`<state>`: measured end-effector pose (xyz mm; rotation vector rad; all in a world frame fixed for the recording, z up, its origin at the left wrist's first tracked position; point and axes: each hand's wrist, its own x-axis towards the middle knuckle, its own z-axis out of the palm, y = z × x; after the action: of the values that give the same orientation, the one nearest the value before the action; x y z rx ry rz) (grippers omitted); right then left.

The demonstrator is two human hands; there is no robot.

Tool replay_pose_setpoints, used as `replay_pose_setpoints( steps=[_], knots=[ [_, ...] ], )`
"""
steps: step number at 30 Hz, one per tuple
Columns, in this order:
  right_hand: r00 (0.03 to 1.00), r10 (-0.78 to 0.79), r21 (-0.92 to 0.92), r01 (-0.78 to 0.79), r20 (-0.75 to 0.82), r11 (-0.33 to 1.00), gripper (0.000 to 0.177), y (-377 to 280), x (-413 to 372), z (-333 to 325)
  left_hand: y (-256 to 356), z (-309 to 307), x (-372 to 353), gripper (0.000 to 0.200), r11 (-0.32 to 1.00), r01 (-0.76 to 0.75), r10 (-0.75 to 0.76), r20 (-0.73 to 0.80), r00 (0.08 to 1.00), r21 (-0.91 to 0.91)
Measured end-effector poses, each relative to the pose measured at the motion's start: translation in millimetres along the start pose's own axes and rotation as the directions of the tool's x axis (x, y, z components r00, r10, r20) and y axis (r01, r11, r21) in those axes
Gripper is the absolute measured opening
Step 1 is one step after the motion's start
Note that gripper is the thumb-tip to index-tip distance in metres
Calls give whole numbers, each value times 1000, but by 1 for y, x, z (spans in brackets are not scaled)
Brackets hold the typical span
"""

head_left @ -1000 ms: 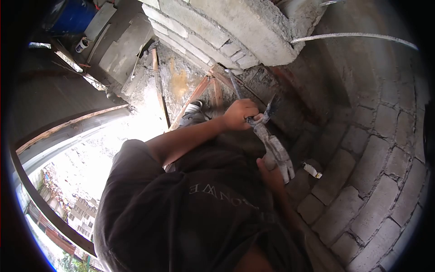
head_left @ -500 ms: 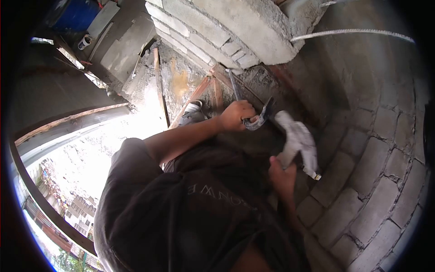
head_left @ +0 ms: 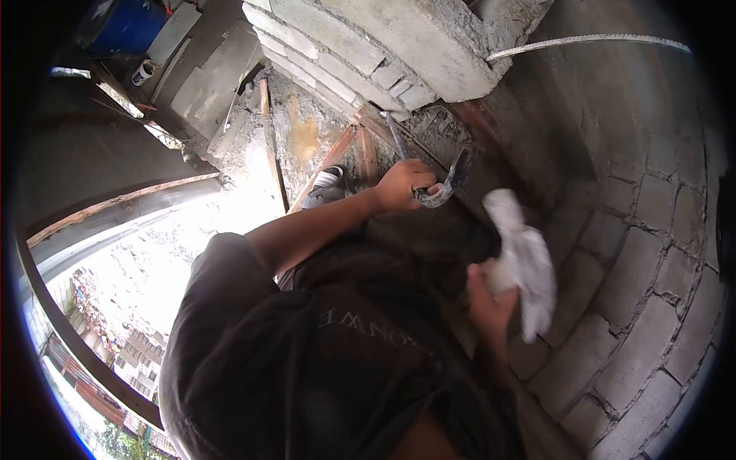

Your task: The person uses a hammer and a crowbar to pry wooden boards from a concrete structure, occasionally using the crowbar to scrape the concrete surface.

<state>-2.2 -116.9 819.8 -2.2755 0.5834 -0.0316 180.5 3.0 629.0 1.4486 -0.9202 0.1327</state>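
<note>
Light: daylight from my lower left, blown to white glare.
Shade: my shirt (head_left: 307, 368) and block wall (head_left: 636, 230) dim.
Blur: white cloth (head_left: 525, 264) in my right hand (head_left: 491, 295) smeared; hooked tool (head_left: 445, 188) in my left hand (head_left: 406, 186) sharp.
Edges: fisheye bending, black corners.

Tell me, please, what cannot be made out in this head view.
- White thing in the right hand: blurred by motion, so what it is cannot be told.
- Tool in the left hand: its handle is hidden inside the grip.
- Blue drum: cut off by the top edge.
- Shoe: partly hidden behind the left forearm.
- Ground left of the arm: washed out by glare.
</note>
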Motion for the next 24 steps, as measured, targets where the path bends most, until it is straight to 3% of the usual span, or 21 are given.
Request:
replay_pose_setpoints(
  steps=[1, 2, 4, 5, 7, 8, 9, 10, 11, 12, 13, 14, 15, 16, 17, 18, 19, 21, 23, 24],
  knots=[
    [998, -7, 64, 3, 58, 998, 22, -15, 1, -20, 2, 0, 1, 24, 1000, 4, -4, -2, 1000, 0],
    [982, -180, 278, 160, 48, 947, 23, -30, 5, -29, 2, -1, 1, 24, 1000, 11, -11, -1, 1000, 10],
    [886, -463, 611, 384, -33, 692, 21, -39, 12, -33, 0, 1, -1, 24, 1000, 24, -24, -1, 1000, 18],
    [885, -464, 612, 383, -30, 692, 21, -28, 9, -28, -3, 4, -2, 24, 1000, 12, -11, -9, 1000, 12],
    [944, -330, 149, 327, -2, 933, 17, 26, -4, 0, -5, 4, 0, 24, 1000, 0, 0, -21, 1000, 13],
    [996, -63, 41, 61, 56, 997, 16, 59, -4, 27, -3, 3, 2, 25, 1000, -8, 9, -29, 1000, 18],
    [974, 214, -77, -208, 78, 975, 17, 79, -2, 48, -1, 1, 4, 26, 1000, -20, 21, -32, 999, 21],
    [975, 211, -74, -205, 75, 976, 17, 74, -4, 45, -1, 2, 3, 26, 999, -25, 26, -31, 999, 22],
    [999, -30, -222, 19, -45, 975, 17, 64, 4, 41, -6, -1, 6, 25, 1000, -4, 5, -40, 999, 10],
    [955, -267, -383, 201, -128, 901, 18, 54, 5, 35, -7, -3, 5, 26, 1000, 27, -27, -41, 999, -11],
    [988, 134, -73, -139, -74, 988, 16, 47, 8, 19, -2, 2, -3, 26, 999, 40, -41, -31, 999, -26],
    [977, 199, 129, -187, -79, 974, 12, 51, 11, 3, -2, 5, -3, 25, 999, 43, -43, -17, 999, -6],
    [990, 108, 199, -89, -88, 976, 12, 2, 22, -13, -7, 4, 4, 25, 999, 32, -32, -12, 999, 26],
    [996, 88, 318, -87, 11, 944, 16, -16, 27, -40, 0, 3, 8, 25, 999, 42, -42, -29, 999, 12],
    [993, 69, 348, -31, -97, 937, 22, -48, 27, -49, -1, 3, 8, 25, 999, 43, -43, -28, 999, 11],
    [986, -112, 405, 153, -123, 901, 24, -64, 30, -61, -2, 3, 9, 24, 999, 48, -48, -28, 998, 22],
    [953, -278, 569, 298, -124, 766, 26, -69, 32, -69, -4, 4, 8, 24, 998, 56, -55, -30, 998, 31],
    [891, -390, 619, 445, -232, 648, 25, -69, 23, -69, -8, 5, 7, 13, 998, 60, -60, 4, 998, 23],
    [897, -421, 889, 78, 135, 452, 18, -14, 23, -67, -11, 3, 6, 17, 998, 66, -67, 32, 997, 23],
    [923, -382, 458, 317, 53, 830, 19, 16, 16, -34, -10, 3, 8, 17, 998, 53, -53, 26, 998, 33]
  ],
)
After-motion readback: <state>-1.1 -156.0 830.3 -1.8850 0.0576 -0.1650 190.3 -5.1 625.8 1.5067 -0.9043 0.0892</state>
